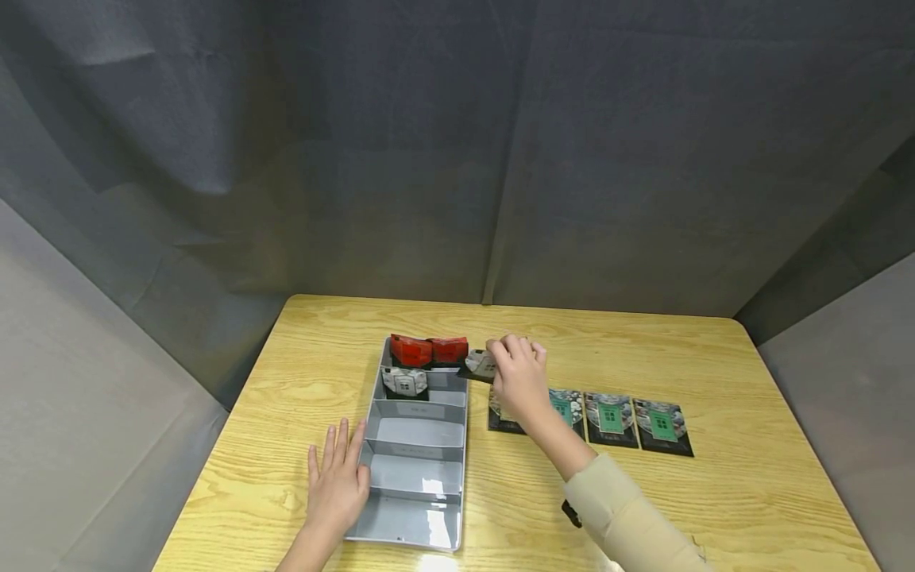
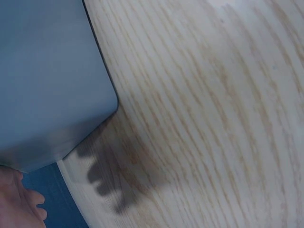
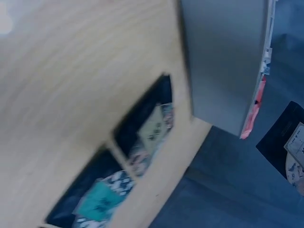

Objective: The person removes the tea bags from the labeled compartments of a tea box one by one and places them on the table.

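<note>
My right hand (image 1: 520,377) pinches a flat black packet with a whitish label (image 1: 480,364), tilted in the air beside the tray's upper right edge; in the right wrist view this packet (image 3: 294,147) shows at the right margin. The long grey tray (image 1: 418,431) is divided crosswise into several compartments. Two red-labelled packets (image 1: 411,351) stand side by side in its far compartment. One whitish packet (image 1: 405,383) stands at the left of the compartment below. With fingers straight, my left hand (image 1: 336,485) touches the tray's left edge.
Right of the tray, several flat packets lie in a row: a pale-labelled one (image 3: 154,128), partly hidden by my right arm in the head view, a teal one (image 3: 99,202) and two green ones (image 1: 610,419). Dark curtains (image 1: 400,159) stand behind the wooden table (image 1: 572,318).
</note>
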